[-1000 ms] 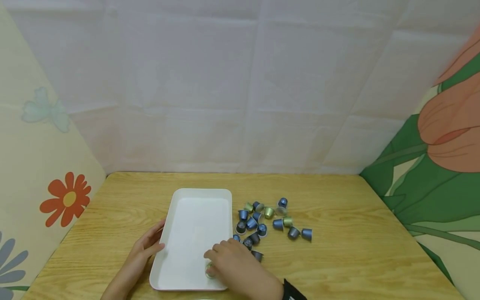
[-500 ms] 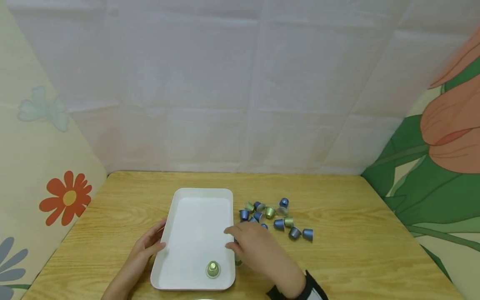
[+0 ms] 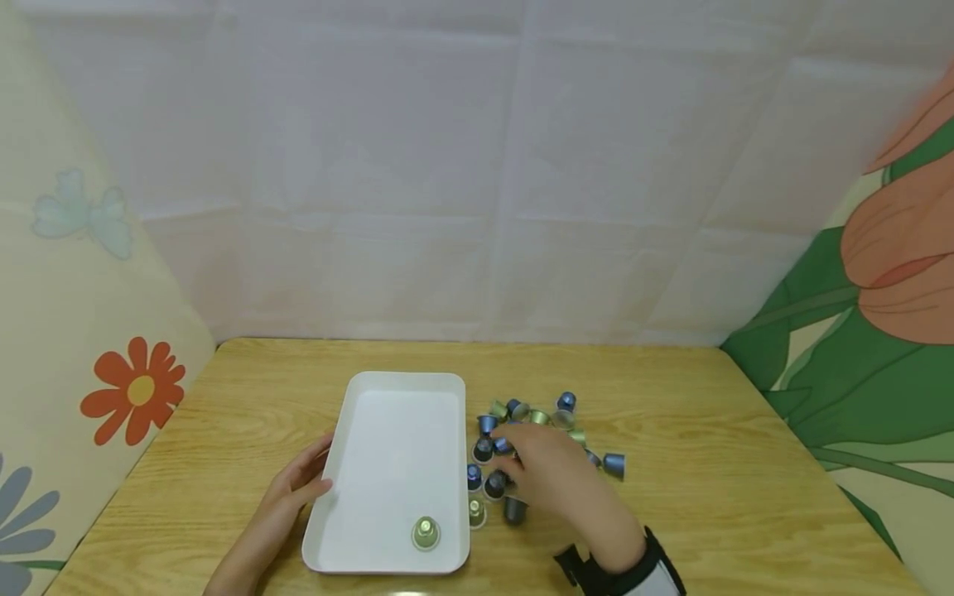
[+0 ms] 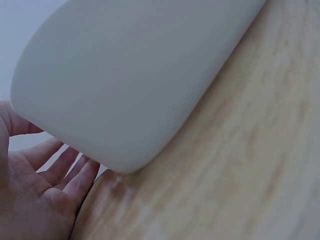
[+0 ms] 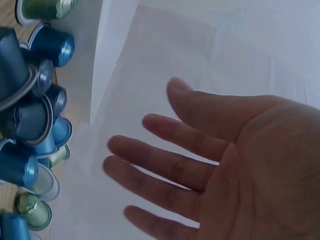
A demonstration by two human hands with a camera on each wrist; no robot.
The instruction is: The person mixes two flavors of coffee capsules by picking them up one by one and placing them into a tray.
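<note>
A white tray [image 3: 380,463] lies on the wooden table. My left hand [image 3: 294,484] holds its left side, thumb tip over the rim and fingers along the outer wall. In the left wrist view, those fingers [image 4: 62,170] meet the tray edge. One green coffee capsule [image 3: 426,533] stands upright inside, near the tray's front right corner. My right hand [image 3: 551,472] is over the pile of capsules to the right, hiding some. In the right wrist view its fingers [image 5: 165,162] are spread, nothing between them. A dark capsule [image 3: 483,449] is close to its fingertips.
Beside the tray's right wall stand a blue capsule [image 3: 474,477] and another green capsule [image 3: 477,511]. A dark capsule [image 3: 515,511] lies nearer the front, a blue one [image 3: 614,466] at the far right. A white sheet [image 3: 477,182] hangs behind the table.
My right hand has let go of the green capsule in the tray and moved right, over the pile. A second green capsule now shows beside the tray. My left hand has kept its place.
</note>
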